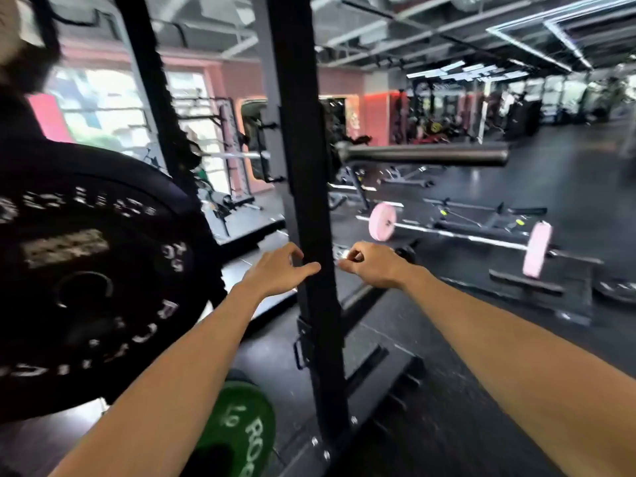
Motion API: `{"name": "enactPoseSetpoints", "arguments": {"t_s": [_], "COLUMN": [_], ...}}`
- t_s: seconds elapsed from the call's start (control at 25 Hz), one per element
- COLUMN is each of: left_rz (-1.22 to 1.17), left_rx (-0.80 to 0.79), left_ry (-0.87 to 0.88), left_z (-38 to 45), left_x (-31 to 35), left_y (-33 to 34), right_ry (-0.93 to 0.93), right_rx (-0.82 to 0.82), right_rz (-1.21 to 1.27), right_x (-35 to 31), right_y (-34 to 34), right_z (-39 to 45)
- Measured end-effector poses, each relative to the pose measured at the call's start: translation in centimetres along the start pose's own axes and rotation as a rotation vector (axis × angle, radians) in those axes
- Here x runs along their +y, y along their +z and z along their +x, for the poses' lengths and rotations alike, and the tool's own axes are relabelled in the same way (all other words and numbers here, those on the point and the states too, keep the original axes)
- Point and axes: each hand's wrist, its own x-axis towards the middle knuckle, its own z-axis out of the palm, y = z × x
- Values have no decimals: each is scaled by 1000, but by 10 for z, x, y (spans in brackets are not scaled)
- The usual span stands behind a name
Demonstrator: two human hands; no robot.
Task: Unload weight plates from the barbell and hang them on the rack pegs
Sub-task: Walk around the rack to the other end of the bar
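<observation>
Big plate [82, 280] is black with white lettering, small plate [241, 428] green with white, rack post [303, 187] black, floor barbell's [461, 235] discs pink.

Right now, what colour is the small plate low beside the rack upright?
Green, clearest in the head view.

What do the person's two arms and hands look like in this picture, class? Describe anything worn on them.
Both forearms are bare up to the picture's edge: no sleeves show. The left hand and right hand wear no gloves, and no watch, wristband or ring can be made out. The picture is slightly blurred, so small details may be missed.
</observation>
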Motion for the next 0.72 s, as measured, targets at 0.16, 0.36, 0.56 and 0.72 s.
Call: {"name": "enactPoseSetpoints", "arguments": {"t_s": [0.16, 0.36, 0.56, 0.72], "left_rz": [-65, -100, -36, 75], "left_rx": [-221, -508, -841, -1036], "left_ry": [-6, -8, 3, 21], "left_z": [-23, -75, -151, -208], "left_x": [25, 74, 127, 146], "left_y": [132, 274, 398, 478], "right_ry": [281, 536, 806, 988], "right_rx": [-72, -159, -204, -260], "right_rz": [-14, 68, 166, 247], "right_x": [132, 246, 351, 402], "right_y": [31, 53, 89, 118], "right_z": [-86, -209, -351, -462]}}
